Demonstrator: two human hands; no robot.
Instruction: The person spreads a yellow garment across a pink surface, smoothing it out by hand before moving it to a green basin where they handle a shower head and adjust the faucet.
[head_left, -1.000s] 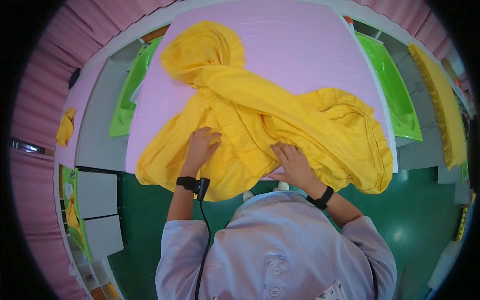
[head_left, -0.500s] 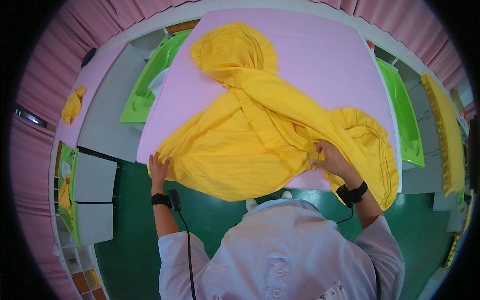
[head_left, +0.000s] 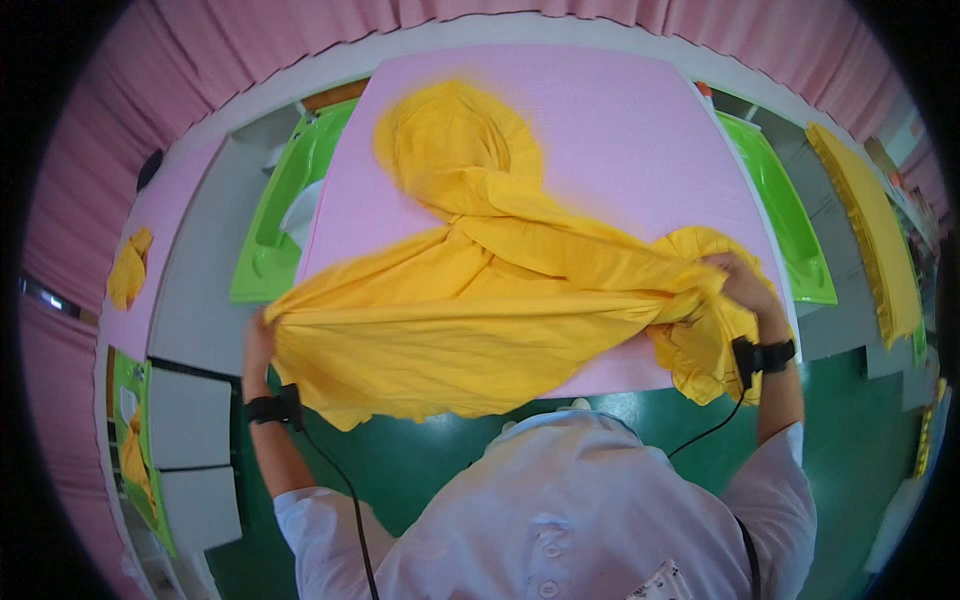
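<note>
A large yellow hooded garment is stretched across the near half of a pink table, its hood lying toward the far side. My left hand grips the garment's bunched edge past the table's left near corner. My right hand is closed on gathered fabric near the right near corner. The cloth hangs taut between both hands, its lower edge drooping over the table's front. Each wrist wears a black band with a cable.
Green trays flank the table on both sides. A yellow cloth lies on a surface at the far right, another small yellow piece at the far left. Grey boxes stand low left on the green floor. Pink curtains surround everything.
My hands moved from the middle of the garment out to its two sides and pulled apart. The cloth, bunched before, is now spread wide and lifted off the table's near edge.
</note>
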